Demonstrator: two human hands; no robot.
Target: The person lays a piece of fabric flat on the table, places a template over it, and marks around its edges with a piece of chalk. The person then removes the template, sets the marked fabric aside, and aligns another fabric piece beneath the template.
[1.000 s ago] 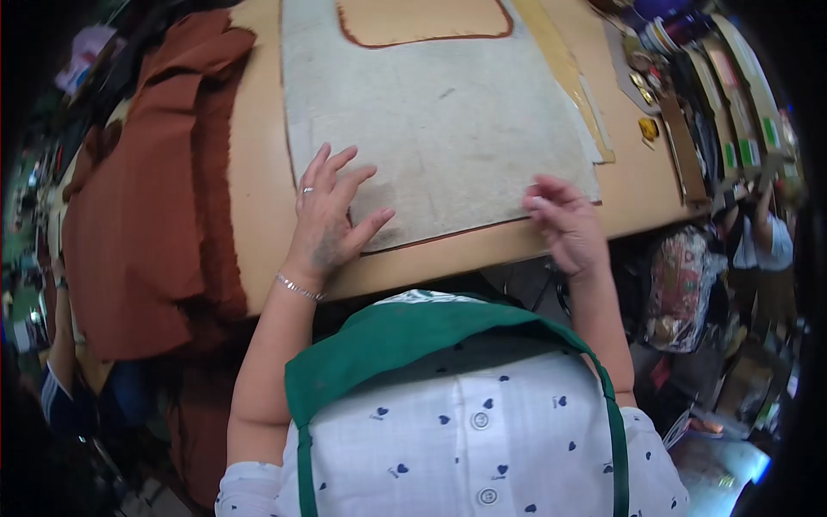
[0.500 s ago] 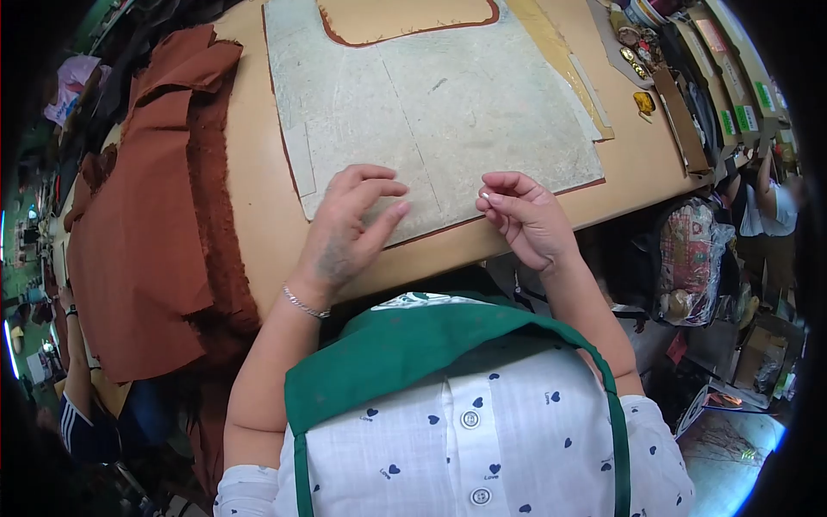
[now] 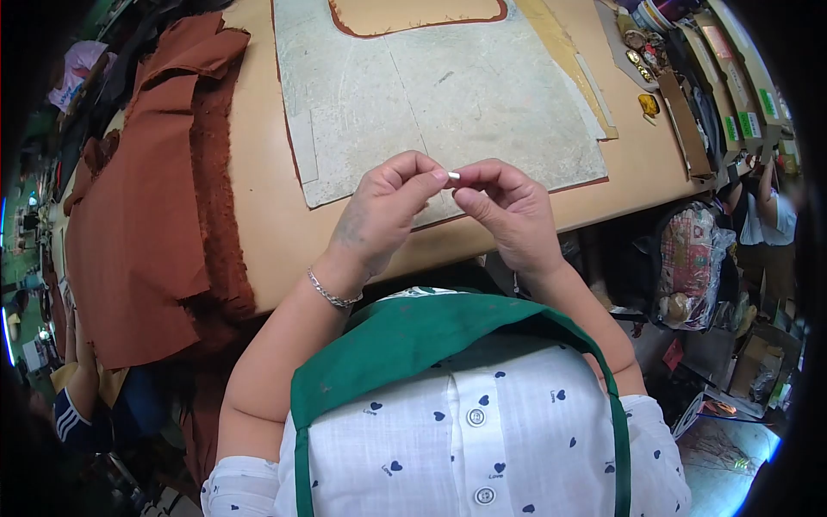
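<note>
A small white stick [image 3: 453, 176], like a stub of chalk, is pinched between the thumb and forefinger of my left hand [image 3: 385, 205]. My right hand [image 3: 515, 211] is close beside it, its forefinger at the free end of the stick; whether it touches I cannot tell. The right thumb is held apart below, and the other fingers are curled. Both hands are over the front edge of a large grey-white pattern sheet [image 3: 482, 103], which has a cutout at the far side. Reddish-brown material shows along the sheet's edges.
Reddish-brown fabric [image 3: 155, 233] drapes over the left side of the tan table [image 3: 258, 172]. Toward the back right are a yellow strip [image 3: 560, 52], a small yellow lump [image 3: 649, 104] and a cardboard box [image 3: 685, 125]. A plastic-wrapped bundle [image 3: 687, 263] stands right of the table. Other people are at both sides.
The white stick has passed from my right hand's pinch to my left hand's. My left hand has moved right and closed; both hands have come together, and the right thumb has parted from its forefinger.
</note>
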